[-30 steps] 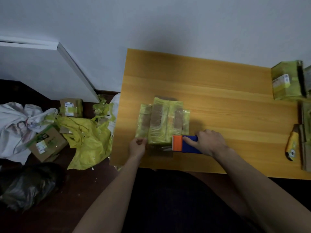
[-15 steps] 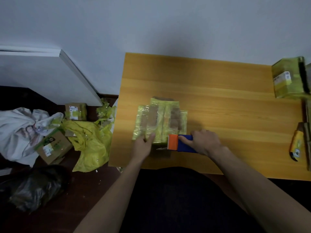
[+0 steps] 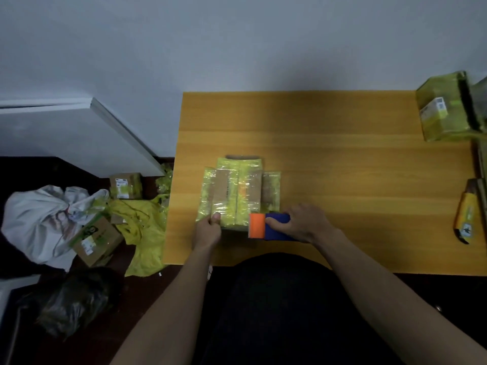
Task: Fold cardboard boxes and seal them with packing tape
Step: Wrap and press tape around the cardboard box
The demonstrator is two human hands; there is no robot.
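Left hand [image 3: 208,229] pinches box [image 3: 238,192]; right hand [image 3: 303,222] grips dispenser [image 3: 268,225]

An orange-and-blue tape dispenser [image 3: 266,227], a brown cardboard box [image 3: 238,192] striped with yellow-green tape, and an orange-tan woodgrain table [image 3: 342,164].

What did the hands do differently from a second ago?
The left hand slid from the near edge up onto the taped box and now pinches its near-left corner, thumb on top. The right hand kept gripping the tape dispenser at the box's near-right corner. The box stayed on the table.
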